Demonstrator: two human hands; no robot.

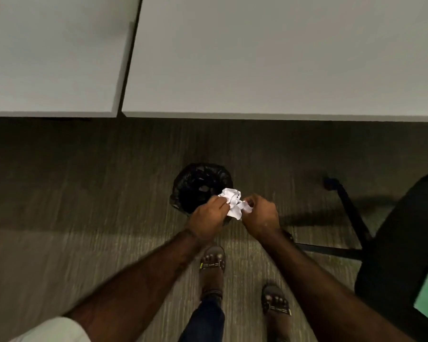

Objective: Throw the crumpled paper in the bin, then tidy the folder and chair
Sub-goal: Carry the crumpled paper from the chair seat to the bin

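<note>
Left hand [208,215] and right hand [260,217] each with grip clamped on crumpled paper [234,202] between them, bin [195,187] just beyond, chair [400,243] right of right grip

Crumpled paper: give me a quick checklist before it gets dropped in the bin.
1. Paper held: ok, gripped by left hand and right hand.
2. Paper over bin opening: cannot tell, in this view it lies at the near rim.
3. Bin open, liner in place: ok.
4. Room in the bin: ok, it looks mostly empty.
5. Chair clear of the drop: ok, off to the right.
</note>
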